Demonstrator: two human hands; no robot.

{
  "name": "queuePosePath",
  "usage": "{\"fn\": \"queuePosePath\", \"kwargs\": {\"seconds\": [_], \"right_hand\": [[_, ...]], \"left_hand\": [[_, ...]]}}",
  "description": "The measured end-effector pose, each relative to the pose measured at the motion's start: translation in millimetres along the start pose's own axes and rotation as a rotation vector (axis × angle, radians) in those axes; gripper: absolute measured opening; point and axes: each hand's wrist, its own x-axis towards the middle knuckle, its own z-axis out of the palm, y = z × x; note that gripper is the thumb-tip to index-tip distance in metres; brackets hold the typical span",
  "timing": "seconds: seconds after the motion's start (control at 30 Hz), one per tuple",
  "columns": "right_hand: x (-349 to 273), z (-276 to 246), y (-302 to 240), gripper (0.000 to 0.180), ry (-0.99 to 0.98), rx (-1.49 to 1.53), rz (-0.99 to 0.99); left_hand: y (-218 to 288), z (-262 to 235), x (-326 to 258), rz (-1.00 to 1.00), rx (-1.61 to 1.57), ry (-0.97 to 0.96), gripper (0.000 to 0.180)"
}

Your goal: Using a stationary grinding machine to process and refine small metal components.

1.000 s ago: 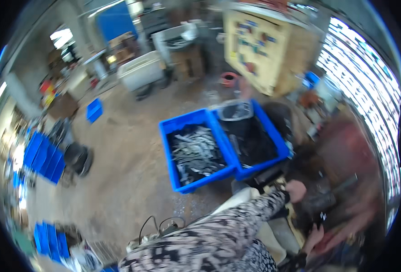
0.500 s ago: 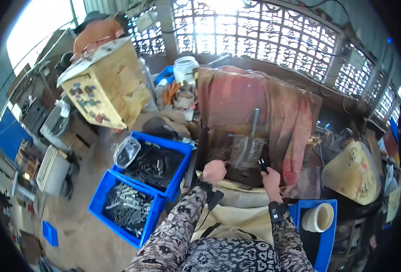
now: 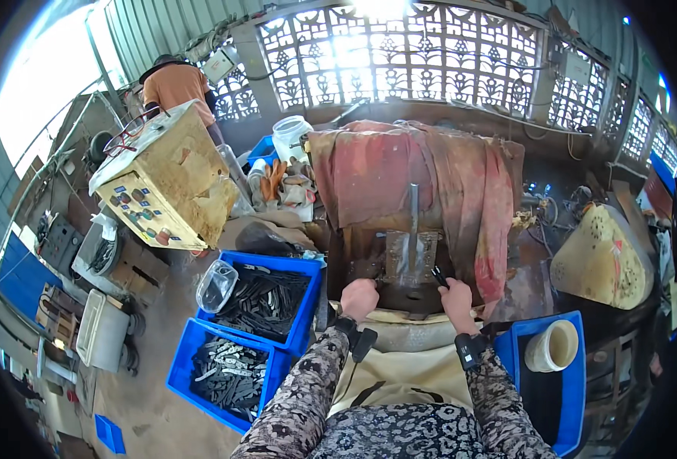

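My left hand point(image 3: 360, 298) is closed at the left of the machine's opening, its fingertips pointing inward; what it holds, if anything, is too small to make out. My right hand point(image 3: 457, 300) pinches a small dark strip point(image 3: 439, 276) that sticks up from its fingers at the opening's right side. Between and beyond both hands is a worn, light metal block point(image 3: 411, 257). An upright metal pipe point(image 3: 414, 218) comes down in front of it, with what looks like water below. A stained red-brown cloth point(image 3: 376, 172) drapes over the machine.
At left, two blue bins point(image 3: 305, 294) hold many dark and grey strips; a clear plastic tub point(image 3: 217, 286) rests on one. Another blue bin point(image 3: 579, 367) with a white bucket point(image 3: 551, 346) stands at right. A control box point(image 3: 162, 183) stands far left, near another person point(image 3: 179, 86).
My view has shifted a little. The dark strip in my right hand is now tilted more upright, and both hands stay by the machine's opening.
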Motion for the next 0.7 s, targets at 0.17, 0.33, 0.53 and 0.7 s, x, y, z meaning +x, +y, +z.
{"fn": "queuePosePath", "kwargs": {"seconds": [0.17,0.33,0.53,0.7], "right_hand": [[-0.4,-3.2,-5.1,0.021,-0.013,0.001,0.019],[-1.8,-3.4,-3.5,0.021,-0.002,-0.002,0.014],[-1.1,-5.6,-6.3,0.024,-0.008,0.001,0.042],[-0.4,-6.2,-6.8,0.025,-0.028,-0.001,0.077]], "left_hand": [[-1.5,0.1,0.7,-0.013,0.013,-0.007,0.02],[2.8,-2.4,-0.5,-0.048,0.02,-0.006,0.019],[1.7,-0.3,-2.4,-0.039,0.01,0.037,0.019],[0.3,3.0,-0.9,-0.042,0.007,0.05,0.018]]}}
